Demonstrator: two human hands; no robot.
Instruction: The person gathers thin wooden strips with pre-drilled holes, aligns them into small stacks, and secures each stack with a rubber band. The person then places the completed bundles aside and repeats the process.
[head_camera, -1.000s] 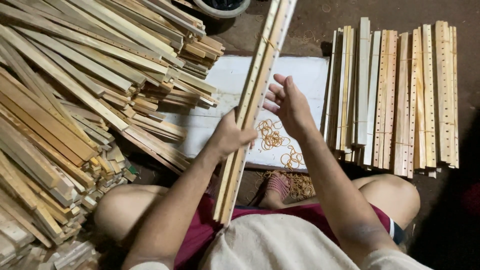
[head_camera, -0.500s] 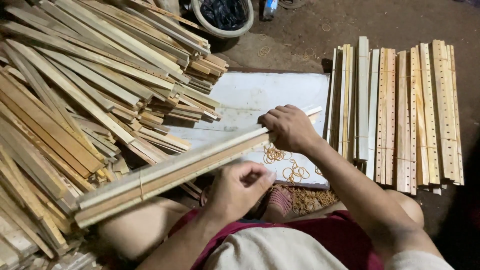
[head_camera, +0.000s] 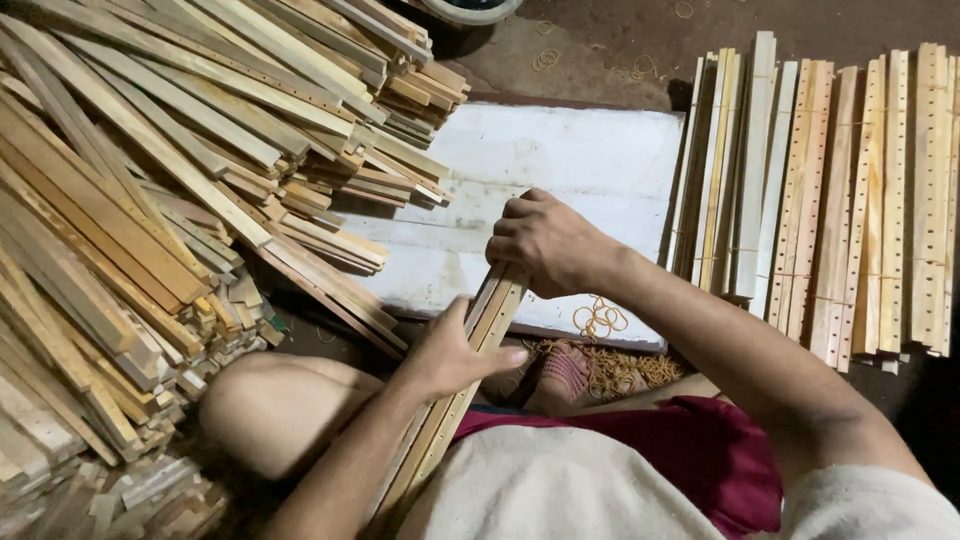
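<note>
left hand (head_camera: 450, 352) clasps slat bundle (head_camera: 470, 375) mid-length | right hand (head_camera: 548, 240) clamps its top end | done: banded bundles (head_camera: 830, 190) right of grip | left: loose pile (head_camera: 150, 200)

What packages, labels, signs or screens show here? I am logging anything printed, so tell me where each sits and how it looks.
None: no package, label, sign or screen is in view.
The nearest to packaging is the rubber-banded bundles of drilled slats at the right, pale wood.
The white board on the floor is flat, rectangular and blank.
The left hand and right hand grip a bundle of wooden slats, unmarked.
</note>
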